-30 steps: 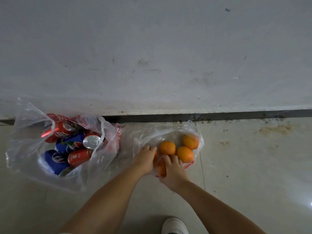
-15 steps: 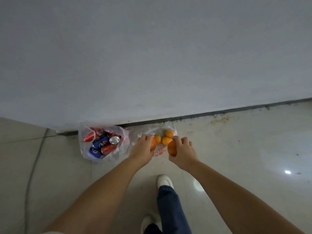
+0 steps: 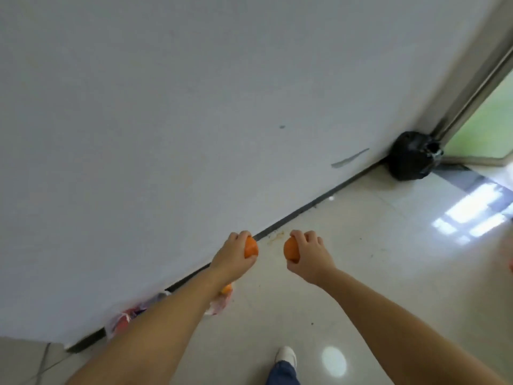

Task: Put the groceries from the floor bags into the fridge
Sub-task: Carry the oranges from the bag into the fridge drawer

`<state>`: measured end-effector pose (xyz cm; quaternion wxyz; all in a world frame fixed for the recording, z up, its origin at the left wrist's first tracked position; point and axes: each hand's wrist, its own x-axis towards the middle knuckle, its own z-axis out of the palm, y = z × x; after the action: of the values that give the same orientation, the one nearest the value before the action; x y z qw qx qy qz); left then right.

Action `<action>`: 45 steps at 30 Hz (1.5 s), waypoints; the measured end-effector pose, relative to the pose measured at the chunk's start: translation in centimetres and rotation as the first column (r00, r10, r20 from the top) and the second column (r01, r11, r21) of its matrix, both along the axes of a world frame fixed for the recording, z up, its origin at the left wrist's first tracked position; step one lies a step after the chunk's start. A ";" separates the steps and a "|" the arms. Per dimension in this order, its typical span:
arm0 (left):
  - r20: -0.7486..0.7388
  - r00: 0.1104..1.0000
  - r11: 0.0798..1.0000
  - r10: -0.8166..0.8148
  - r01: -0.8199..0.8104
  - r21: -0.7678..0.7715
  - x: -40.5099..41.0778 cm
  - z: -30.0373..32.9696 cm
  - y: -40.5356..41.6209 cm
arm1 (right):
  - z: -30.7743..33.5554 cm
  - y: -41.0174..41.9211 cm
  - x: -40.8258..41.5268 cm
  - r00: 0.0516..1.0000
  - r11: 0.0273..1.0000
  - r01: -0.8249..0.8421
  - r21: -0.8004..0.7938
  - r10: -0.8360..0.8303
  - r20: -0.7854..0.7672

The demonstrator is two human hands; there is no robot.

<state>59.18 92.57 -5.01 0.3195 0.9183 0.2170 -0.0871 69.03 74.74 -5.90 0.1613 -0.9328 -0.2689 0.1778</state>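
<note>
Each hand's wrapped round one orange, left hand (image 3: 231, 261) on the left orange (image 3: 250, 247), right hand (image 3: 309, 258) on the right orange (image 3: 290, 248), held out front, presumably fridge-bound, while the floor bags (image 3: 219, 301) sit near the wall (image 3: 194, 107) behind the left arm.

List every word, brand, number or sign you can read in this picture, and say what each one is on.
None can be read.
The bag of cans by the wall shows only red and blue blurs, largely hidden behind the left forearm.
The oranges in the left hand and right hand carry no labels.
The black bag shows no print.
</note>
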 end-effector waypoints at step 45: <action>0.639 -0.155 0.071 -0.753 0.947 0.314 33.9 37.6 -130.0 | 37.5 -122.9 7.2 -0.012 0.295 0.885 0.359 -0.758 0.652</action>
<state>93.11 -37.41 32.58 0.3464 0.7178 -0.6030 0.0344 76.27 -48.13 31.61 0.0355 -0.8936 0.3106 -0.3221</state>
